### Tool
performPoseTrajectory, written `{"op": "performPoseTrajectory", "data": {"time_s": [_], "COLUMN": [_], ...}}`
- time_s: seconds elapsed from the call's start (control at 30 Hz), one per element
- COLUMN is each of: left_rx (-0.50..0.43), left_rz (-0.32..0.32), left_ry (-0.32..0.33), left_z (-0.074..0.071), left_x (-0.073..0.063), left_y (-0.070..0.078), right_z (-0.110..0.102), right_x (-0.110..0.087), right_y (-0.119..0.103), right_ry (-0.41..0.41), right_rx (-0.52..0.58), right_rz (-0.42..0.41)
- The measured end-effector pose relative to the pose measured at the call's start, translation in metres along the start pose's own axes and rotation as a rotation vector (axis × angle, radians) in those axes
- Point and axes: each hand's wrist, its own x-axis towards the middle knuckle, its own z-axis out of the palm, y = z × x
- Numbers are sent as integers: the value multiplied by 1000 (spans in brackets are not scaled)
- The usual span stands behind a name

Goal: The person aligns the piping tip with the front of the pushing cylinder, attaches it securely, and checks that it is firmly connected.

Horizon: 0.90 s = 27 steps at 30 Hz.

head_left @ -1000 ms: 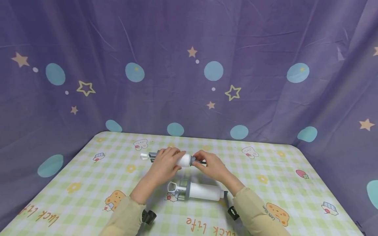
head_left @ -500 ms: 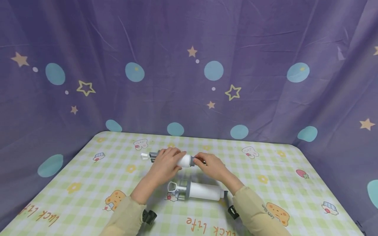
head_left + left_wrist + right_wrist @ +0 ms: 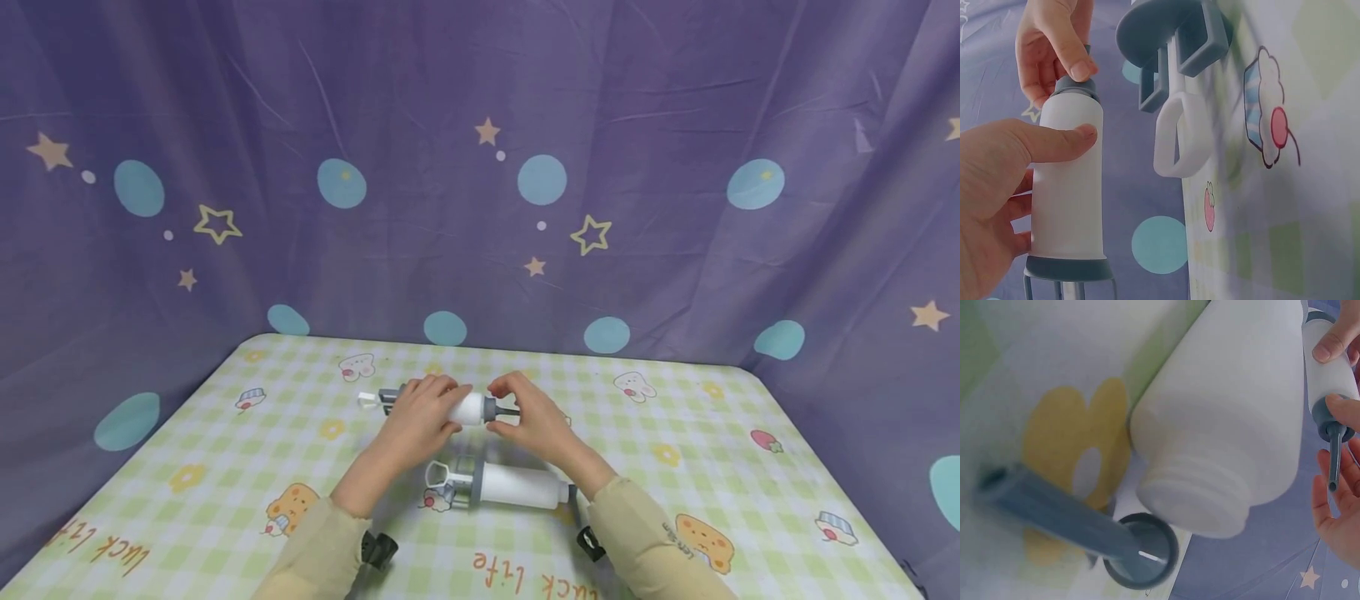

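My left hand (image 3: pixel 417 423) grips the white barrel (image 3: pixel 1069 194) of a plunger syringe, held sideways over the table. Its grey finger loops and white pull ring (image 3: pixel 367 399) point left. At the barrel's right end sits a grey screw-on nozzle (image 3: pixel 508 412) with a thin spout. My right hand (image 3: pixel 542 423) is around that nozzle, thumb and fingers spread apart. In the right wrist view its thumb lies against the collar and the other fingers extend below the spout. A second white syringe (image 3: pixel 521 487) lies nearer me, its bare mouth beside a loose grey nozzle (image 3: pixel 1066 509).
A green-and-white checked tablecloth (image 3: pixel 225 500) with printed cartoons covers the table. Behind it hangs a purple curtain (image 3: pixel 420 258) with stars and dots. Black wrist cameras (image 3: pixel 379 550) stick out beneath both sleeves, the right one close to the lying syringe.
My right fingers, pinched at the nozzle half a second ago, have spread apart, leaving the spout in plain sight. My left hand and its syringe stay put.
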Motion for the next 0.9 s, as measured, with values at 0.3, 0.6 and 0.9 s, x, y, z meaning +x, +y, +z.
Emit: {"op": "performPoseTrajectory", "data": {"time_s": [0.3, 0.6, 0.9], "left_rx": [-11, -14, -11], "left_rz": [-8, -16, 14], "left_ry": [7, 16, 35], "left_z": [-1, -1, -1], "left_x": [0, -1, -2], "left_y": [1, 1, 3], "right_z": [0, -1, 2], "right_x": [0, 0, -1], "right_y": [-2, -3, -2], "right_ry": [-13, -69, -96], "right_rx": [5, 48, 74], "right_rz": [21, 120, 161]}}
